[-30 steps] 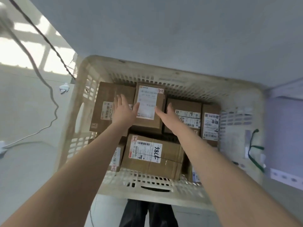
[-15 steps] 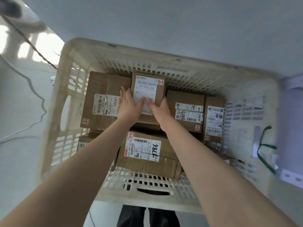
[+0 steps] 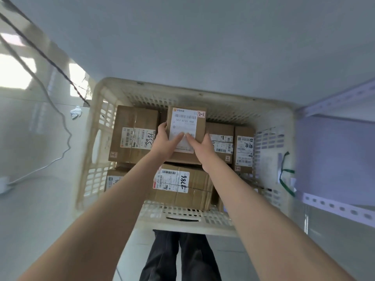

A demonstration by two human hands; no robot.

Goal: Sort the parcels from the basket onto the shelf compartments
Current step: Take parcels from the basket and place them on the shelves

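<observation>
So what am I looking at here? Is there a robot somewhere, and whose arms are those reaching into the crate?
There is no robot here. These are a person's two bare arms, filmed by a camera worn on their head and looking down, which is why the arms run up from the bottom edge. In front of them stands a pale plastic basket full of brown cardboard parcels. The left hand and right hand grip the parcel tagged 2-2 by its sides, with the thumbs on its white label. Nearer the camera lies another parcel marked 7786. The grey rails at the right belong to the shelf, where the parcels are meant to go.
</observation>
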